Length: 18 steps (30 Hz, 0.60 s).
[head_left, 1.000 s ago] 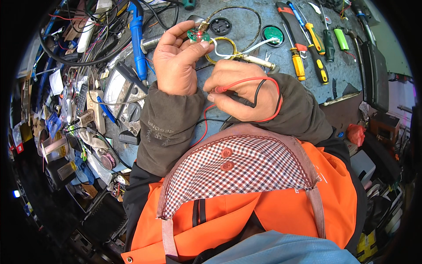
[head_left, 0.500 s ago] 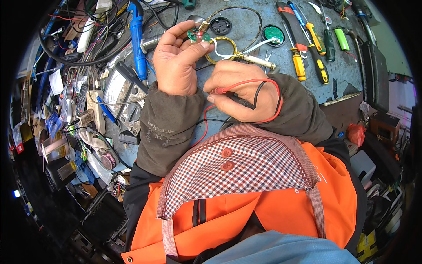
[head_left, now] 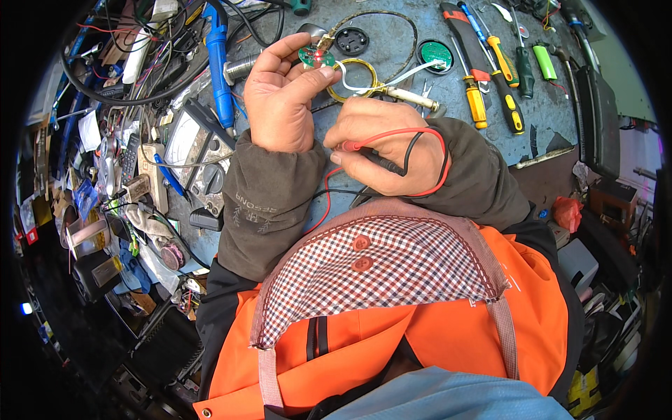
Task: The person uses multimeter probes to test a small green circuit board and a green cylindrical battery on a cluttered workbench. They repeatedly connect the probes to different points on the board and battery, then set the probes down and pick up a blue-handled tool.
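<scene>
My left hand [head_left: 283, 98] pinches a small round green circuit board [head_left: 306, 57] by its edge between thumb and fingers. A red glow shows on the board, beside a brass-coloured fitting. White wire runs from it toward a second round green board [head_left: 435, 54] in a black cup on the bench. My right hand [head_left: 388, 140] is closed around a red test probe [head_left: 350, 145] and a black test probe [head_left: 386, 163]; their leads loop over its back. The probe tips are hidden. Between the boards lies a yellow ring [head_left: 359, 68], close to my left thumb.
Screwdrivers [head_left: 474, 105] and a green cylindrical cell [head_left: 543, 63] lie at the right. A blue-handled tool [head_left: 218, 66] and an analog meter [head_left: 189, 140] are at the left, beside piled cables and parts. A black round cap [head_left: 351, 41] sits beyond my hands.
</scene>
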### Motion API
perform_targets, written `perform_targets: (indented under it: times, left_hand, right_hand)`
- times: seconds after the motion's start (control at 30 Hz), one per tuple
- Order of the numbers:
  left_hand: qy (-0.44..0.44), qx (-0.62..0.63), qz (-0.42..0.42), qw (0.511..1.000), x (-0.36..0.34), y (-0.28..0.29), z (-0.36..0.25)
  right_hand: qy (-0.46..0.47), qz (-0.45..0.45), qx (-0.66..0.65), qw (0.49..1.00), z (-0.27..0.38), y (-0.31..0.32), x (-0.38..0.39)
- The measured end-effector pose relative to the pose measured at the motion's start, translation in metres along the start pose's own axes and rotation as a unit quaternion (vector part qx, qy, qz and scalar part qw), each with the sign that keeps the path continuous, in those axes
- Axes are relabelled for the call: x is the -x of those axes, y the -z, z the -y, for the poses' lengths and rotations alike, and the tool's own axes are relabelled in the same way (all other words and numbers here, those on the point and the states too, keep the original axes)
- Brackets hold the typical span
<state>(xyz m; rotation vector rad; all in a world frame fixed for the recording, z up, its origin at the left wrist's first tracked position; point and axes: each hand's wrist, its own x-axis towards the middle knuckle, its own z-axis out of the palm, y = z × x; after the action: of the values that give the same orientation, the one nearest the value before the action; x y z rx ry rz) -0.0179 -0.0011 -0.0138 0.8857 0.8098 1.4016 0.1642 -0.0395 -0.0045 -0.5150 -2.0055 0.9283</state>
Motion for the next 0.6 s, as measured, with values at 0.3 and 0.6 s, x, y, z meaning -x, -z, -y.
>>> perform_targets:
  times: [0.3,0.6]
  left_hand:
    - [0.001,0.004,-0.005,1.0,0.0007,-0.0023,-0.0007]
    - [-0.001,-0.029,0.009,1.0,0.001,0.0007,-0.0002]
  right_hand:
    - [0.005,0.0,0.007,1.0,-0.0001,-0.0002,0.0001]
    - [0.006,0.002,0.011,1.0,-0.0004,-0.0003,0.0005]
